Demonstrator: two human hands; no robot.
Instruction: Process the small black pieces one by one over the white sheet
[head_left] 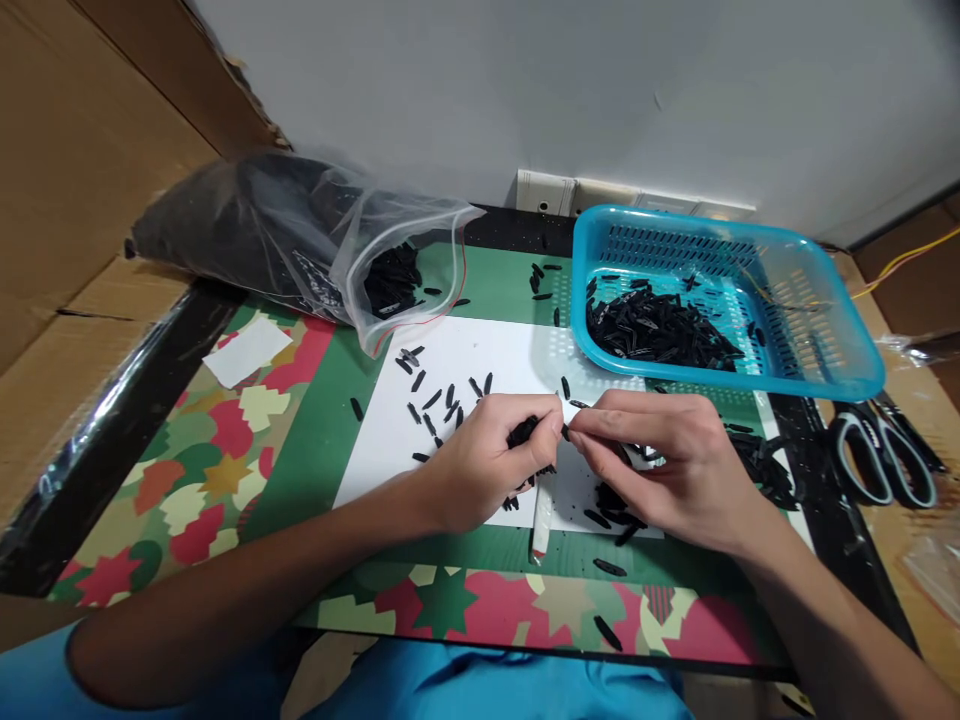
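Far left and ahead of your left hand (506,455), the zip bag (277,220) lies on its side, its mouth facing right, with dark pieces inside. Nearer, just left of that hand, loose black pieces (430,425) lie scattered at mixed angles on the white sheet (502,350) on the table (300,420). Your left hand curls around a clutch of black pieces, its thumb and forefinger pinched together at the tip. Below it, a white stick (541,525) points back toward your body.

The relation to mind is at your fingertips: one small black piece (565,432) sits in the narrow space between your two hands, straight right of the left thumb and straight left of the right fingertips. Neither hand is clearly nearer; both seem to touch it. Your fingers cover most of it, so you cannot tell its long axis from here.

Your right hand (656,455) has thumb and fingers closed toward that piece. A small heap (616,505) lies just below it. Ahead and to its right stands the blue basket (720,380), holding more pieces; farther right lie the scissors (883,455).
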